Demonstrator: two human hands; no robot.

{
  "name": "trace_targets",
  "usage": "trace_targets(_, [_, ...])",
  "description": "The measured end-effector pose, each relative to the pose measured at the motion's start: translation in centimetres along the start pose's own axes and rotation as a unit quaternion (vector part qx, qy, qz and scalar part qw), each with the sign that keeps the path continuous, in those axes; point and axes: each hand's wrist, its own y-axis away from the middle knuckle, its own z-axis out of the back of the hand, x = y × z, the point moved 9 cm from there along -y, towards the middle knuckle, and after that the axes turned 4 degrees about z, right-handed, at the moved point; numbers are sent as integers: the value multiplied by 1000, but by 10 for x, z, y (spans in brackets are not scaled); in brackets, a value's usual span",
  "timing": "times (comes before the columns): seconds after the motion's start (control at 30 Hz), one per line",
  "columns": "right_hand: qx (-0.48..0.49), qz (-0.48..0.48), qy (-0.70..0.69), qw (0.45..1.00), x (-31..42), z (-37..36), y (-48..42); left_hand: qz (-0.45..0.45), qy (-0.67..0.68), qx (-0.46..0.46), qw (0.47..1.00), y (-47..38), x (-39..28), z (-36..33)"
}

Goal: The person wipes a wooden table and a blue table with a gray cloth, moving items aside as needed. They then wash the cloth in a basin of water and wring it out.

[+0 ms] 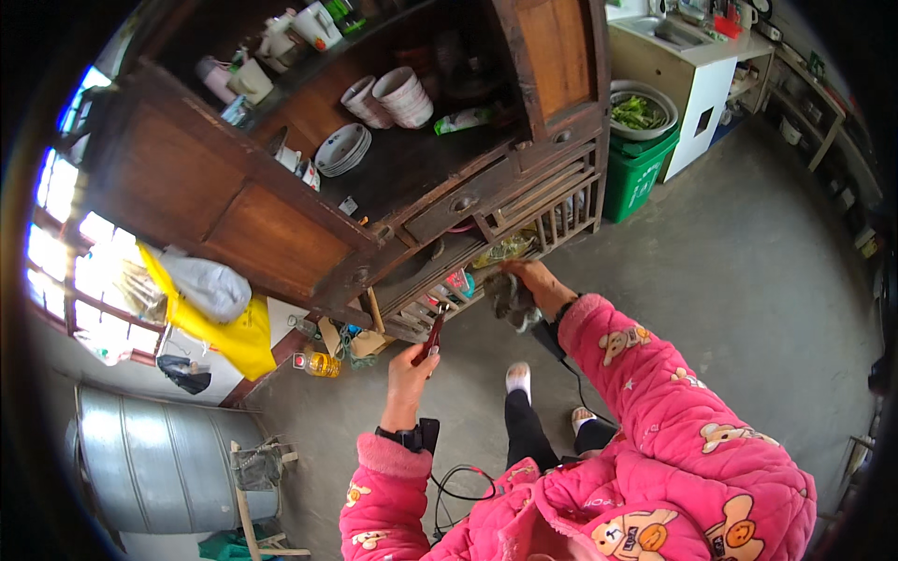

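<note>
My left hand is closed around the dark red handles of what look like pliers, their metal tip pointing at the cabinet. In my right hand hangs a crumpled grey cloth, blurred, in front of the slatted lower shelf. Both hands are before an old dark wooden cabinet, whose upper part stands open. Stacked patterned bowls and a pile of white plates sit inside it. A drawer with a round metal pull lies above the slats, and a yellowish plastic bag shows behind them.
At the right end of the cabinet stands a green bin with a basin of green vegetables on top. An oil bottle and cardboard lie on the floor at left. A large metal drum is lower left. Black cables hang near me.
</note>
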Motion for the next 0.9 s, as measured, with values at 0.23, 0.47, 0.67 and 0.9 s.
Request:
trace_targets(0.23, [-83,-72,-269,957,-51,-37,-161,-59,89,71,992,-176,-36,-6])
trace_targets(0.47, [-58,-91,-430,896,-65,-59,-224,-104,27,80,991,-252,-73,-4])
trace_targets(0.67, [-58,-91,-412,905,-51,-52,-217,-52,58,84,993,-274,-72,-24])
trace_targets(0.9, [-136,-75,-372,915,-74,-29,-183,-72,38,90,993,-293,-98,-28])
